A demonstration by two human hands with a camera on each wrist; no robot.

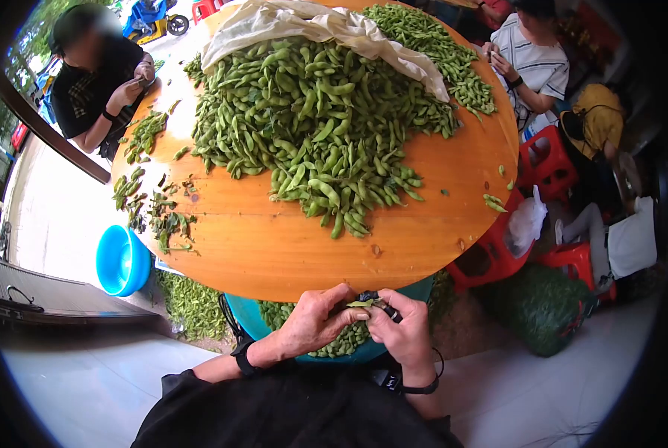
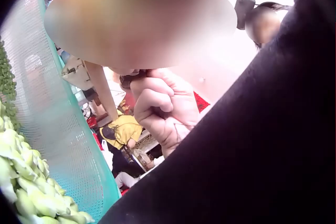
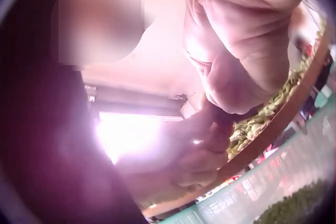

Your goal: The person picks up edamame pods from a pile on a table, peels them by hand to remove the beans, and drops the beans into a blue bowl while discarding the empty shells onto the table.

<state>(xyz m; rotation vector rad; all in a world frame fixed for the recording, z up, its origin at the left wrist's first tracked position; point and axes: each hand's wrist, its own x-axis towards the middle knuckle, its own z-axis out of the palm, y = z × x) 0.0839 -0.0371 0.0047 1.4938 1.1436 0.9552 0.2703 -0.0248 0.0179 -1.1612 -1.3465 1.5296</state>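
Just below the near edge of the round wooden table [image 1: 289, 254], both hands meet over a teal basket [image 1: 244, 313]. My left hand [image 1: 351, 314] pinches a green soybean pod [image 1: 361, 303] by one end. My right hand [image 1: 379, 309] curls around a small dark tool [image 1: 387, 308] held against the pod; I cannot tell what the tool is. The left wrist view shows curled fingers [image 2: 157, 103] beside the teal basket mesh [image 2: 47, 129] and the pods in the basket [image 2: 21, 182]. The right wrist view is filled by the back of the right hand [image 3: 236, 50].
A large heap of pods [image 1: 319, 119] covers the table under a white cloth [image 1: 326, 26]. Two seated people work at the far side. A blue basin [image 1: 121, 261] stands on the floor at the left, with red stools [image 1: 547, 160] and a green sack [image 1: 543, 306] at the right.
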